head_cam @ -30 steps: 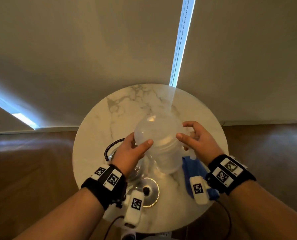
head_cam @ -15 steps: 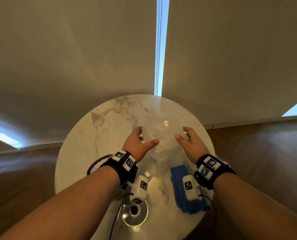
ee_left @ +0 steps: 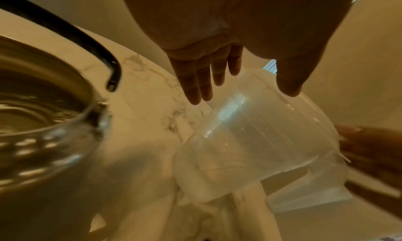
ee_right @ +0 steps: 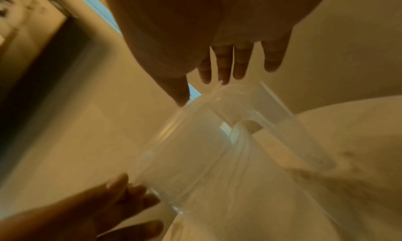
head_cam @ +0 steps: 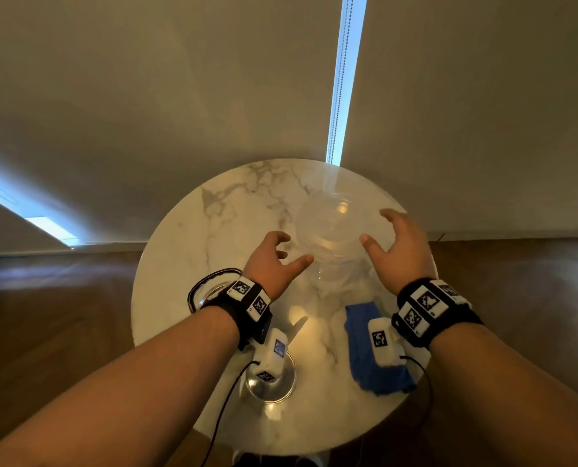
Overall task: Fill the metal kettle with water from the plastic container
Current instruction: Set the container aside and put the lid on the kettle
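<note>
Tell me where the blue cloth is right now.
In the head view the blue cloth lies on the marble table's near right edge, under the right wrist and nearer than the plastic container.

Bare marble (head_cam: 233, 210) left of container (head_cam: 334, 230)

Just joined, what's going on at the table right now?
A person has both hands open beside a clear plastic container standing on the round marble table. The left hand and right hand flank it without gripping. The metal kettle sits open on the left, its lid lying nearer, next to a blue cloth.
</note>
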Demonstrator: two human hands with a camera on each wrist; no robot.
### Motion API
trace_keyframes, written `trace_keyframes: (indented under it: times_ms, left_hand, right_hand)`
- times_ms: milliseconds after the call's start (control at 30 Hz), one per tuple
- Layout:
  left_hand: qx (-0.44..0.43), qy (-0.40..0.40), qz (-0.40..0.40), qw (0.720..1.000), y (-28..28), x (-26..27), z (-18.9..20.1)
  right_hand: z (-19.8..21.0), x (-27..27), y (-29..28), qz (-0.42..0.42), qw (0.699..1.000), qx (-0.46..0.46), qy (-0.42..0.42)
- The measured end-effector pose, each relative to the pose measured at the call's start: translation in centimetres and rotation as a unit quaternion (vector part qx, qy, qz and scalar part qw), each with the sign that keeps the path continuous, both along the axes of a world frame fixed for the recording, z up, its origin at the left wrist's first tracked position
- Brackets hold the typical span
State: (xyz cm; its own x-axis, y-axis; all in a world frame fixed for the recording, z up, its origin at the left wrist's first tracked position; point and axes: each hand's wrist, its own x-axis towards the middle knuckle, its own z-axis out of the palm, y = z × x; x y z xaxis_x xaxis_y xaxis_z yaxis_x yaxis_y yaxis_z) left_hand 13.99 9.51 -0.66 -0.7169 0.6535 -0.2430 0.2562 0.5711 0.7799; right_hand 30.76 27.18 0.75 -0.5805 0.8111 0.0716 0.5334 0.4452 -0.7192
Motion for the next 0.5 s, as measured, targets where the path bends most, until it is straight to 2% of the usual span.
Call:
trace_keyframes:
  times_ms: [133, 200, 333, 400, 500]
  left_hand:
    - [-0.027, -0.004, -0.02, 0.999, -6.9, 0.9, -1.7]
    - [-0.048, -0.009, -0.037, 0.998, -10.6, 1.5, -2.9]
    - [-0.112, -0.022, -0.055, 0.992, -17.9, 3.0, -5.9]
    - [-0.144, -0.029, -0.047, 0.988, -21.1, 3.3, -7.4]
    - [-0.161, -0.041, -0.024, 0.986, -24.6, 3.3, -9.0]
  right_hand:
    - [1.0, 1.0, -3.6, 0.054, 0.987, 0.116, 0.1]
    - [0.2, 0.8, -5.9, 0.118, 0.983, 0.1, 0.094]
    - [-4.5, -0.8, -11.1, 0.264, 0.963, -0.024, -0.037]
    - [-7.2, -1.5, -13.8, 0.311, 0.938, -0.077, -0.132]
    - [-10.2, -2.2, -17.3, 0.349, 0.894, -0.1, -0.263]
